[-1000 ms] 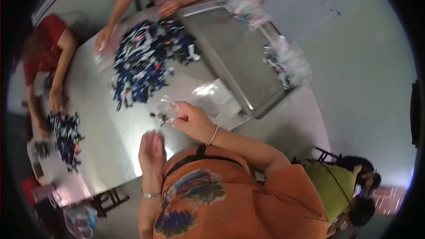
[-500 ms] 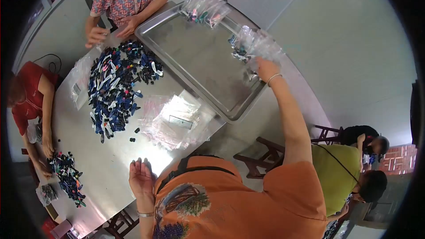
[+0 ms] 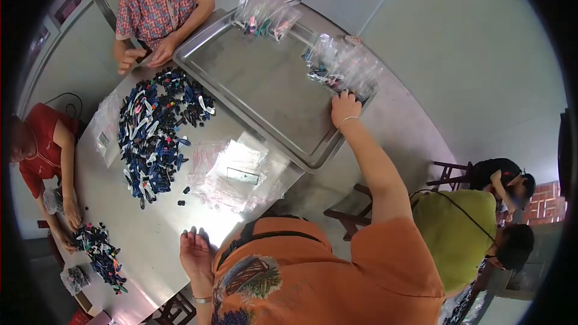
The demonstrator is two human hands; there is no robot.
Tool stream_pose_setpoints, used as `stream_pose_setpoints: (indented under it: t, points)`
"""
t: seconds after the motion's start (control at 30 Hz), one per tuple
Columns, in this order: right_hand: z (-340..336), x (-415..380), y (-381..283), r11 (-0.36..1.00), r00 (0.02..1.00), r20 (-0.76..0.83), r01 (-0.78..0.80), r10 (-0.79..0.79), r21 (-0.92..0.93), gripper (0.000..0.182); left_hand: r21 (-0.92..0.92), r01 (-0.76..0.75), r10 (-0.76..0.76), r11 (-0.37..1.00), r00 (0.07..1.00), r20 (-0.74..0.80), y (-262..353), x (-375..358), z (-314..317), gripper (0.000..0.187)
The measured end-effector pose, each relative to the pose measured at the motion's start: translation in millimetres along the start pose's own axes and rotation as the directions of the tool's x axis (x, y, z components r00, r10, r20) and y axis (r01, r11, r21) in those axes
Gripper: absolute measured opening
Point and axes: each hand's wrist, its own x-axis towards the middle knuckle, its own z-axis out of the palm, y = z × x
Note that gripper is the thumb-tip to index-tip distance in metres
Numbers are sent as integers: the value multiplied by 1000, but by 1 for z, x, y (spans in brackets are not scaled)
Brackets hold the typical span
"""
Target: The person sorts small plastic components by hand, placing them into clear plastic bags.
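My right hand (image 3: 346, 109) is at the right end of the large metal tray (image 3: 241, 99). Its fingers are slightly apart, resting against the last of the filled clear plastic bags (image 3: 346, 63) lined along the tray's far side. Small dark and coloured pieces show inside them. My left hand (image 3: 197, 256) lies palm up by the table's near edge, fingers loosely curled and holding nothing. Beyond it is a stack of flat clear bags (image 3: 223, 180) with a small dark-framed rectangle on top.
A big heap of dark blue, black and white clip-like pieces (image 3: 153, 144) covers the metal table (image 3: 150, 235) left of the tray. Two people sit across and left, one beside a smaller heap (image 3: 102, 256). Stools (image 3: 346, 219) and other people are at right.
My right hand has drawn back slightly left and down, and its fingers now rest against the row's end bag. My left hand stays palm up. The view has shifted a little.
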Motion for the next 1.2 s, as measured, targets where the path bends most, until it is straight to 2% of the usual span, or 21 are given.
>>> stream_pose_setpoints:
  t: [0.1, 0.2, 0.3, 0.37, 0.4, 0.47, 0.57, 0.63, 0.7, 0.73, 0.77, 0.83, 0.87, 0.93, 1.0, 1.13, 1.2]
  points:
    - [7, 9, 9, 999, 999, 35, -39, 40, -13, 20, -18, -27, 26, 999, 998, -61, -2, 2, -2, 17]
    - [7, 8, 11, 1000, 999, 44, -8, 9, -11, 21, -29, -18, 17, 999, 999, -42, -2, 2, 1, 17]
    - [7, 2, 9, 998, 1000, -23, -1, 0, -56, 21, 1, -28, 28, 1000, 999, -22, -3, 0, 3, 18]
    - [11, -2, 11, 983, 996, -82, 32, -47, -180, 21, 12, -36, 37, 999, 999, -29, -4, -3, 6, 18]
    - [9, -2, 9, 983, 995, -82, 35, -50, -181, 21, 27, -45, 46, 999, 998, -34, -4, -4, 8, 18]
    - [1, 0, 6, 999, 994, 99, -38, 41, -36, 21, 21, -47, 47, 999, 999, -16, -5, -4, 8, 17]
    - [-22, -5, 0, 1000, 991, 135, -5, 9, -29, 21, 15, -51, 51, 999, 999, 7, -5, -6, 9, 17]
    - [-29, -6, 0, 999, 994, 109, 11, -14, 30, 22, 8, -63, 63, 998, 998, -7, -6, -4, 8, 17]
    - [-41, -17, -11, 990, 997, 20, 72, -75, 125, 22, -42, -42, 51, 998, 967, 248, -6, 1, -6, 20]
    - [-52, -24, -18, 980, 993, -47, 116, -109, 161, 21, -56, -39, 50, 998, 977, 209, -6, 0, -7, 22]
    - [-58, -34, -30, 969, 986, -33, 168, -165, 180, 21, -74, -39, 51, 996, 985, 168, -7, -1, -5, 24]
    - [-70, -54, -56, 766, 898, -373, 406, -232, 498, 20, -33, -74, 77, 997, 994, 83, -8, -6, 1, 27]
    - [-81, -66, -72, 740, 890, -370, 435, -267, 512, 20, -24, -79, 80, 997, 996, 37, -8, -6, 1, 29]
    - [-104, -99, -108, 504, 749, -464, 662, -472, 555, 20, 18, -87, 88, 996, 995, -48, -8, -9, 10, 32]
    - [-99, -130, -143, 352, 653, -470, 737, -594, 577, 17, 26, -112, 113, 993, 993, -25, -11, -4, 3, 30]
    - [-87, -153, -187, 320, 607, -397, 746, -689, 585, 14, 41, -131, 131, 991, 991, -10, -11, -6, 5, 27]
    - [-83, -144, -195, 373, 737, -507, 669, -447, 643, 13, 40, -135, 136, 990, 991, -3, -11, -5, 4, 27]
